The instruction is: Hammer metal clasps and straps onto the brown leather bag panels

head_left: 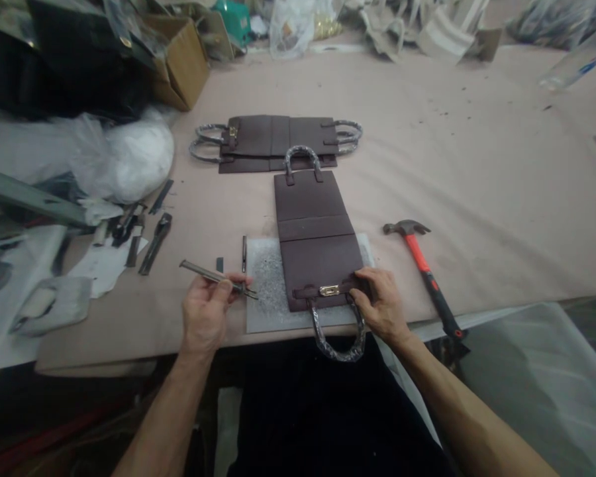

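My left hand [206,308] is closed around a slim metal punch [209,275] whose forked tip points right, over the edge of a scuffed pale board [268,271]. Under my right hand [380,301] lies a dark brown handbag panel [318,252], its near corner gripped between thumb and fingers. A gold clasp plate [329,290] sits on the panel's near end. The near handle [338,354], wrapped in clear plastic, hangs toward me over the table edge. The far handle [302,151] reaches the stacked panels behind.
More brown bag panels [278,136] lie stacked crosswise behind. To the right rests a claw hammer [424,271] with a red and black handle. Several hand tools [153,245], a tape dispenser [54,305] and a cardboard box [181,63] are on the left. Pale scraps [442,33] line the back.
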`<state>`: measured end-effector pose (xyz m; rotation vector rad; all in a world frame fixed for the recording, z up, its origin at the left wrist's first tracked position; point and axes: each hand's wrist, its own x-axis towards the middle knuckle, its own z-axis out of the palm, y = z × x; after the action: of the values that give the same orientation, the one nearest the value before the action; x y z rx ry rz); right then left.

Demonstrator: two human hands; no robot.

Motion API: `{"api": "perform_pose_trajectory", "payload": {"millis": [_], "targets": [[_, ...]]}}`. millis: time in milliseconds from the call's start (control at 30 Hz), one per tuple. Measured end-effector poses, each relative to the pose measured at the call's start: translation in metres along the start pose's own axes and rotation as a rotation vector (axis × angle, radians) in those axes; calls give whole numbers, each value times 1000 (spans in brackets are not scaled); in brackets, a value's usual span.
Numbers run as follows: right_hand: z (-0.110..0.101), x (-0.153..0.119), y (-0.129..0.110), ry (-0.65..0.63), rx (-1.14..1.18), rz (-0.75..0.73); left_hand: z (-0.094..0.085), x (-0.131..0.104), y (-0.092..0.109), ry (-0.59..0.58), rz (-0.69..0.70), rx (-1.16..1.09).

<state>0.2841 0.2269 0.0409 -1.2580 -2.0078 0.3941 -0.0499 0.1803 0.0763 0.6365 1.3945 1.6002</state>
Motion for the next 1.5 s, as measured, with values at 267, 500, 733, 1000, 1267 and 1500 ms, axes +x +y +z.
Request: {"api": "perform_pose_trajectory", "payload": {"millis": [267,500,733,1000,1267,1500], "targets": [[-2,2,-2,-22,-8,7,34,-18,-38,-167,189,39],[-3,4,-5,-37,-1,56,24,-23,-44,-275,277,295],[-6,5,-8,-62,-25,31,16,-27,-44,-289,342,410],[5,23,-55,-276,-68,-40,30,-28,-40,-325,353,345],[27,29,-51,-281,-2,-27,40,-31,-41,-371,397,337],[26,26,-47,-287,24,-23,37,-28,-44,-319,316,273]]}}
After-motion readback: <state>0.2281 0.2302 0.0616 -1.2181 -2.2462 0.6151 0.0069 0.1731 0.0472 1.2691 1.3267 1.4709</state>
